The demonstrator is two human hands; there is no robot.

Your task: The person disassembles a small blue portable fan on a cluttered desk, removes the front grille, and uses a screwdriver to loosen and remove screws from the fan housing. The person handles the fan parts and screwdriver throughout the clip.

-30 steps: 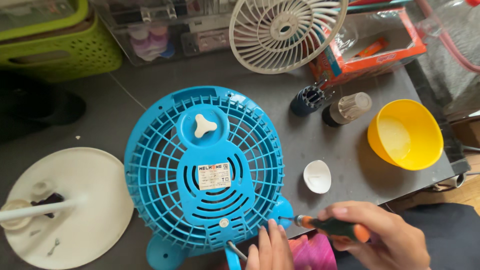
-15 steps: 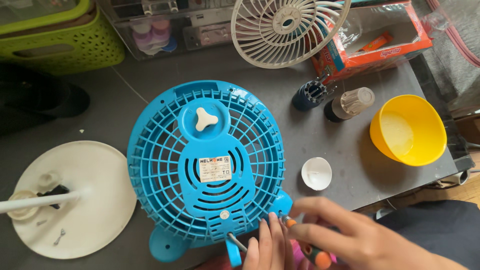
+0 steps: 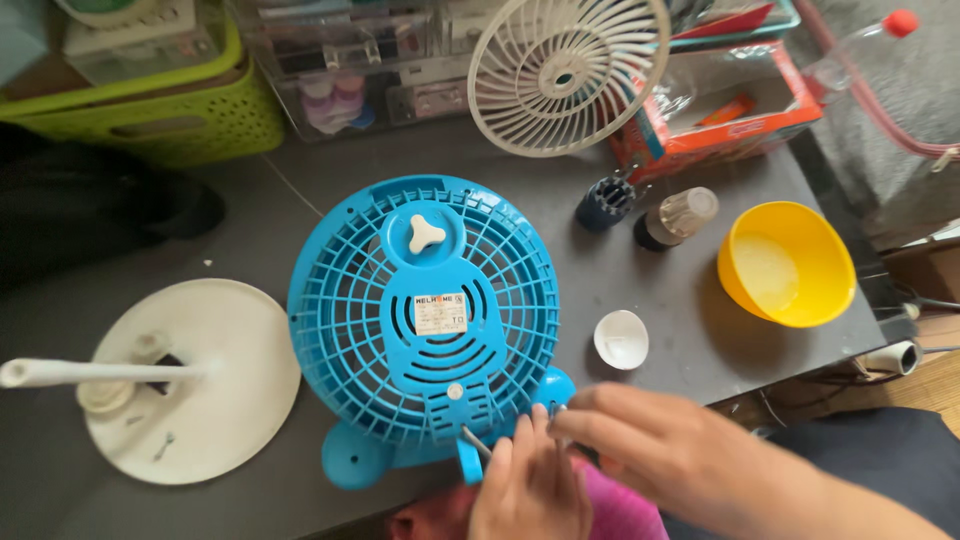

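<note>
Blue plastic fan grille (image 3: 425, 315) lies face down mid-table, its lower rim at the near edge, with a white base (image 3: 190, 380) to its left and a yellow bowl (image 3: 790, 262) near the right edge. The right hand (image 3: 680, 455) pinches a thin metal tool (image 3: 556, 411) against that rim while the left hand (image 3: 530, 485) steadies beside it, fingers curled, holding nothing I can make out. This looks like work on a rim fastener, which calls for a steady, square tip.

blue fan housing (image 3: 425, 320) laid face-down mid-table | left hand (image 3: 528, 490) and right hand (image 3: 660, 450) pressed at its lower rim, near table's front edge | yellow bowl (image 3: 790, 262) seen at right edge
</note>
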